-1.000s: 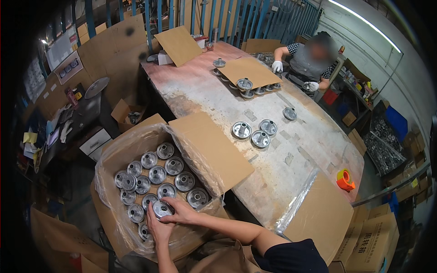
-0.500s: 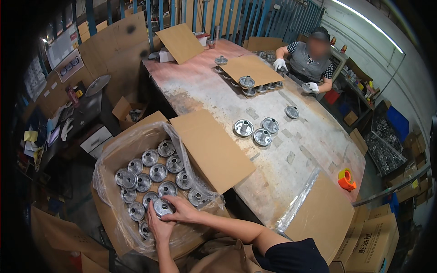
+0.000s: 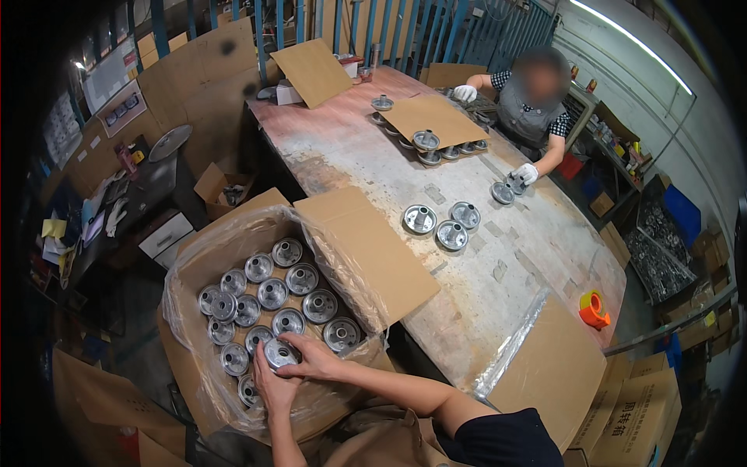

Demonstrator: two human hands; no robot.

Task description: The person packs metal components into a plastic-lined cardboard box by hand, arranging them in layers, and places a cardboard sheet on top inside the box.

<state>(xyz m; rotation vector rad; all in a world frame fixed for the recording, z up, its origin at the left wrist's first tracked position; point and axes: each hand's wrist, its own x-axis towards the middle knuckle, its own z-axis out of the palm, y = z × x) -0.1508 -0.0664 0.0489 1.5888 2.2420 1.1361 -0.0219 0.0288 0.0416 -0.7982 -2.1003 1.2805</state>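
Observation:
Over the near side of a cardboard box, a round silvery metal part with a hollow centre hub sits between my two hands. My left hand is closed round its left and near edge. My right hand grips it from the right, with the fingers along its far edge and the thumb on the near side. Beneath lie several like metal parts in spaced rows on a brown sheet. One of them appears to rest on top of others at the left. Clear plastic film lines the box.
An open box flap leans over the table. Three metal parts stand on it, with orange-yellow tape rolls near the right edge. Across it sits a co-worker, whose gloved hand holds another part beside one.
The co-worker's one gloved hand has brought a metal part forward to the single one on the table; the other has moved back left. My hands keep their grip, almost unmoved.

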